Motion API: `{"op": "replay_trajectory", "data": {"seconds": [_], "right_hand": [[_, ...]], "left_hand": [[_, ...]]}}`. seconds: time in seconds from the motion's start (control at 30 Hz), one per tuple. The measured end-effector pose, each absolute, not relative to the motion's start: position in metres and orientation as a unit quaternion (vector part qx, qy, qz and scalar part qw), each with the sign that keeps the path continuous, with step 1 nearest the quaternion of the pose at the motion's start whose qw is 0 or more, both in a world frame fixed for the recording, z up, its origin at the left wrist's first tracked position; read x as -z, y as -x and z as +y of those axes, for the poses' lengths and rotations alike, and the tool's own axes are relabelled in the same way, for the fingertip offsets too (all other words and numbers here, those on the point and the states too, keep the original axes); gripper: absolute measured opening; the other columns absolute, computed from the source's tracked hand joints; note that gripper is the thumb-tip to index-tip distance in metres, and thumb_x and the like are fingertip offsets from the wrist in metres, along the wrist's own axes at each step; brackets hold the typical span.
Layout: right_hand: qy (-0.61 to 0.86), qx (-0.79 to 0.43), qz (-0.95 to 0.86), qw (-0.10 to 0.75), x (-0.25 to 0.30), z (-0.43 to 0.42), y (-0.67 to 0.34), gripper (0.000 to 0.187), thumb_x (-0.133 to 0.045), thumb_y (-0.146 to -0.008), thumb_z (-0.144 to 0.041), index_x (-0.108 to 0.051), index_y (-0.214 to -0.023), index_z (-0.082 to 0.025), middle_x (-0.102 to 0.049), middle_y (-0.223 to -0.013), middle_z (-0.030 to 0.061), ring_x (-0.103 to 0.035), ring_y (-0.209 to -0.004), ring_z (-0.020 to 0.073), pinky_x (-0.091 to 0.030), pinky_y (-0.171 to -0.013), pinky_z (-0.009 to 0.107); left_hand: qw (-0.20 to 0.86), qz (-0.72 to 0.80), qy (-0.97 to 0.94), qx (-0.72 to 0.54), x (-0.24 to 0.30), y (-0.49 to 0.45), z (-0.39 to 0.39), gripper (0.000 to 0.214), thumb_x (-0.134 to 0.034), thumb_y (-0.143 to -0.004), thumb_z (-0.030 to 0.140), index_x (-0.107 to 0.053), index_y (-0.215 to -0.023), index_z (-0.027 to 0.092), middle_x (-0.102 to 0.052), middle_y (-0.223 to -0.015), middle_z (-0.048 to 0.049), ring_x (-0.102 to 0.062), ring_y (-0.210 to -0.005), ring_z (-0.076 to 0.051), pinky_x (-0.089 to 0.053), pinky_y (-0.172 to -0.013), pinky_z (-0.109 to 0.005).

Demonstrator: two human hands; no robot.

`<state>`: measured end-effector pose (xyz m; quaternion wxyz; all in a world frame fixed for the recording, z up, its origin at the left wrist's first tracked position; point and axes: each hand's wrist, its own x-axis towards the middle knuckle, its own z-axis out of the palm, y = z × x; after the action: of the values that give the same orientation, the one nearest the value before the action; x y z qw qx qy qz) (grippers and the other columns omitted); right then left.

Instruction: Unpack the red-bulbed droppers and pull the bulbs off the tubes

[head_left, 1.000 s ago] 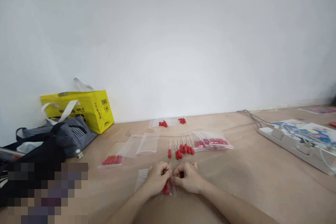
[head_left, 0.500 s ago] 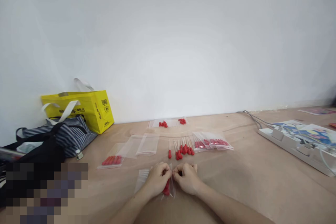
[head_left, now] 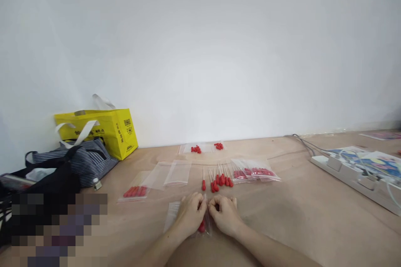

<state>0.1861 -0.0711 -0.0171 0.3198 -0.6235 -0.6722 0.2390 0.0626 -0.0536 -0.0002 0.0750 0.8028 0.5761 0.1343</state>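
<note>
My left hand (head_left: 190, 215) and my right hand (head_left: 223, 214) meet low in the middle, fingers curled, both pinching the top edge of a small clear zip bag (head_left: 203, 226) with red-bulbed droppers inside. Just beyond my knuckles lie several loose droppers with red bulbs (head_left: 219, 178). Empty clear bags (head_left: 177, 173) lie behind my left hand, and another clear bag (head_left: 171, 215) lies flat by my left wrist.
Filled dropper bags lie at the right (head_left: 254, 171), at the left (head_left: 134, 192) and by the wall (head_left: 203, 147). A yellow bag (head_left: 106, 131) and a striped bag (head_left: 78, 160) stand at the left. A white power strip (head_left: 354, 175) with printed papers lies at the right.
My hands have stayed together on the zip bag, shifting only slightly along its top edge. The view has shifted a little.
</note>
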Motion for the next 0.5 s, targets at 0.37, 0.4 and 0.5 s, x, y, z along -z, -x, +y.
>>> {"op": "replay_trajectory", "data": {"seconds": [0.37,0.4,0.5], "right_hand": [[0.623,-0.222,-0.701,0.266,0.0165,-0.0716,-0.1855,0.028,-0.038,-0.077,-0.021,-0.054,-0.054,-0.018,-0.064,-0.064,-0.0027,-0.053,-0.070,0.0139,-0.023,-0.076,0.033],[0.624,-0.224,-0.701,0.262,0.0166,-0.0716,-0.1851,0.027,-0.038,-0.076,-0.020,-0.055,-0.055,-0.018,-0.064,-0.064,-0.0029,-0.053,-0.069,0.0135,-0.023,-0.076,0.033],[0.632,-0.221,-0.693,0.266,0.0156,-0.0718,-0.1836,0.026,-0.040,-0.074,-0.019,-0.056,-0.055,-0.018,-0.065,-0.065,-0.0026,-0.053,-0.068,0.0136,-0.024,-0.077,0.034]], "left_hand": [[0.078,0.578,-0.798,-0.152,0.0047,-0.0641,-0.0531,0.028,-0.032,-0.083,0.019,-0.050,-0.061,0.017,-0.056,-0.066,0.0002,-0.051,-0.067,-0.014,-0.030,-0.061,-0.024],[0.077,0.578,-0.798,-0.153,0.0054,-0.0644,-0.0531,0.027,-0.033,-0.082,0.019,-0.049,-0.061,0.017,-0.056,-0.067,-0.0001,-0.051,-0.067,-0.014,-0.030,-0.062,-0.025],[0.073,0.580,-0.796,-0.157,0.0068,-0.0654,-0.0536,0.024,-0.034,-0.079,0.016,-0.048,-0.060,0.017,-0.055,-0.068,-0.0006,-0.050,-0.069,-0.015,-0.030,-0.063,-0.026]]}}
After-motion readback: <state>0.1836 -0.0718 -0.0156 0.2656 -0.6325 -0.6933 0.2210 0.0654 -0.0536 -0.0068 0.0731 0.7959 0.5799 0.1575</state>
